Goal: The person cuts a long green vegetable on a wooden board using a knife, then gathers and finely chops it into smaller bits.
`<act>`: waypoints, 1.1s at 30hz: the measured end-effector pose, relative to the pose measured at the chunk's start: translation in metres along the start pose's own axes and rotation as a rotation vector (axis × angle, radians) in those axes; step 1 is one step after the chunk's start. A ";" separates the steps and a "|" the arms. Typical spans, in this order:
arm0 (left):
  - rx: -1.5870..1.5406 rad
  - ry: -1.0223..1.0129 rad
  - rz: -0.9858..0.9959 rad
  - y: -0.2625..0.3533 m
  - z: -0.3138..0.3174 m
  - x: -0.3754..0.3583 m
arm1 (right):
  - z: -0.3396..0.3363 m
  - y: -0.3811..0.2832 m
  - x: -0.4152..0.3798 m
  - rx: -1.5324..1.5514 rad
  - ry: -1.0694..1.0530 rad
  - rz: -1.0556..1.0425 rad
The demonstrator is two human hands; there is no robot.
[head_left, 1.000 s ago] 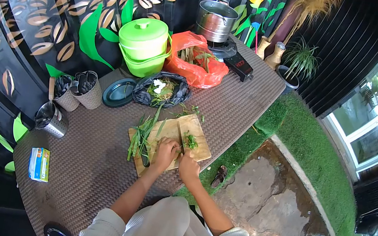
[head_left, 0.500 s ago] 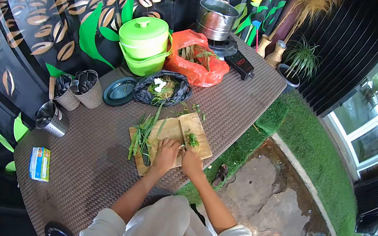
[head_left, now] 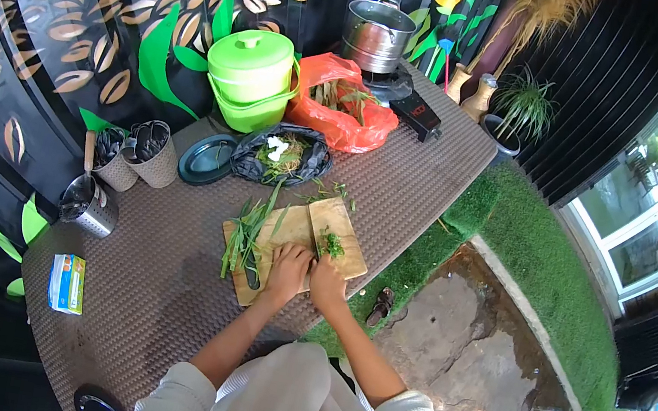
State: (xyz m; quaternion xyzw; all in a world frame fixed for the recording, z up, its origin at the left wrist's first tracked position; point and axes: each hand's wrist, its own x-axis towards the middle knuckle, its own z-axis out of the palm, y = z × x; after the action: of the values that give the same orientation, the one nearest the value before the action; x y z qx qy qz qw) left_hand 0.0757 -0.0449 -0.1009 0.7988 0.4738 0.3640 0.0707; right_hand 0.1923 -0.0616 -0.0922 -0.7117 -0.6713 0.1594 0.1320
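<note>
My right hand (head_left: 327, 282) is wrapped round the handle of a knife (head_left: 314, 227), whose blade points away from me over the wooden cutting board (head_left: 354, 244). Just left of the blade, my left hand (head_left: 289, 272) presses down on the board with fingers curled; whatever lies under them is hidden. Long green stalks with leaves (head_left: 248, 231) spread over the board's left side and past its edge. To the right of the knife sits a small heap of chopped greens (head_left: 332, 245).
Behind the board stand a black plastic bag of scraps (head_left: 244, 163), a dark plate (head_left: 206, 161), a green lidded container (head_left: 252, 71) and a red plastic bag (head_left: 368, 129). Farther back, a steel pot (head_left: 375, 35) is on a portable stove (head_left: 418, 116). Cutlery holders (head_left: 153, 163) stand left.
The knife has shifted slightly left and its handle end has come a little nearer me. My left hand stays beside it, nearly in place.
</note>
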 end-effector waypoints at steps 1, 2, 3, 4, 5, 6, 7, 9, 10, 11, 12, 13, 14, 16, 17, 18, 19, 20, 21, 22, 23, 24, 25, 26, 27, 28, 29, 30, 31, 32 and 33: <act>-0.001 -0.004 -0.005 0.001 0.002 -0.002 | -0.002 0.003 0.009 0.076 -0.045 0.029; 0.002 -0.006 -0.020 0.001 0.002 -0.003 | -0.003 0.007 0.007 0.079 -0.049 0.031; 0.005 -0.002 -0.031 0.001 0.001 -0.001 | -0.010 0.010 0.007 0.083 -0.063 -0.002; 0.007 0.001 -0.030 0.002 -0.001 0.001 | -0.016 0.009 0.007 0.085 -0.076 -0.039; 0.020 -0.018 -0.023 0.003 -0.003 0.001 | -0.017 0.007 -0.004 0.088 0.025 -0.092; 0.033 -0.037 -0.016 0.004 -0.005 0.002 | -0.014 0.004 -0.010 0.086 0.028 -0.096; 0.031 -0.033 -0.016 0.002 -0.003 0.003 | -0.009 0.000 -0.015 0.068 0.016 -0.021; -0.052 -0.004 -0.023 -0.002 0.001 -0.001 | -0.001 -0.001 -0.012 0.055 0.034 0.046; -0.054 -0.005 -0.024 -0.001 0.002 0.000 | 0.002 0.005 -0.003 0.053 0.032 0.047; -0.008 -0.013 -0.019 -0.001 0.002 0.001 | 0.004 0.011 0.007 0.070 0.025 -0.014; 0.039 -0.025 -0.013 -0.002 0.002 -0.001 | 0.004 0.016 0.014 0.090 0.018 -0.072; 0.042 -0.027 -0.010 -0.002 0.002 -0.001 | -0.009 0.015 0.014 0.093 -0.038 -0.062; 0.028 -0.031 -0.020 -0.002 0.002 -0.001 | -0.019 0.012 0.007 0.095 -0.034 -0.064; 0.015 -0.032 -0.031 -0.003 0.001 -0.001 | -0.026 0.010 -0.012 0.107 0.052 -0.207; 0.008 -0.025 -0.017 -0.003 0.001 -0.001 | -0.023 0.004 -0.015 0.143 -0.041 -0.013; -0.002 -0.020 -0.004 -0.002 -0.001 0.000 | -0.018 0.001 -0.013 0.141 -0.039 -0.013; -0.006 -0.020 -0.004 -0.001 -0.001 0.001 | -0.010 0.001 -0.011 0.101 -0.033 0.006; -0.020 -0.021 -0.015 0.000 -0.002 0.001 | -0.005 0.003 -0.009 0.063 -0.028 0.026; -0.033 -0.022 -0.028 0.001 -0.002 0.002 | 0.003 0.010 0.001 0.068 0.015 -0.047; -0.033 -0.028 -0.032 0.001 -0.002 0.000 | -0.001 0.013 0.005 0.070 0.008 -0.044; -0.033 -0.030 -0.044 0.002 -0.001 0.000 | -0.007 0.016 0.010 0.084 -0.035 -0.073; -0.033 -0.026 -0.053 0.000 -0.001 0.001 | -0.011 0.019 0.014 0.096 -0.072 -0.106; -0.030 -0.024 -0.052 0.000 -0.001 0.002 | -0.012 0.020 0.011 0.111 -0.051 -0.129; -0.050 -0.022 -0.059 -0.001 -0.001 0.001 | -0.011 0.018 0.003 0.110 -0.050 -0.133; -0.071 -0.020 -0.066 -0.001 -0.001 0.001 | -0.018 0.009 -0.010 0.112 -0.038 -0.069; -0.072 -0.016 -0.068 -0.002 0.000 0.003 | -0.019 0.003 -0.017 0.113 -0.028 -0.004; -0.078 -0.013 -0.064 -0.003 0.000 0.003 | -0.015 0.000 -0.017 0.079 -0.064 0.063; -0.084 -0.012 -0.060 -0.003 0.000 0.002 | -0.009 0.004 -0.012 0.078 -0.069 0.064; -0.083 -0.013 -0.064 -0.001 -0.001 0.004 | -0.003 0.007 -0.002 0.079 -0.040 0.031; -0.091 -0.001 -0.078 0.001 -0.002 0.005 | 0.003 0.009 0.003 0.084 -0.014 -0.001; -0.097 0.006 -0.088 0.001 -0.002 0.002 | 0.001 0.010 0.003 0.090 -0.020 0.002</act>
State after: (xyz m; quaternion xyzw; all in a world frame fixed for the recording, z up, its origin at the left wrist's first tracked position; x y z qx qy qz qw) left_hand 0.0756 -0.0439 -0.0982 0.7717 0.4903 0.3855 0.1239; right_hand 0.2014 -0.0591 -0.0976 -0.7041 -0.6639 0.1971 0.1570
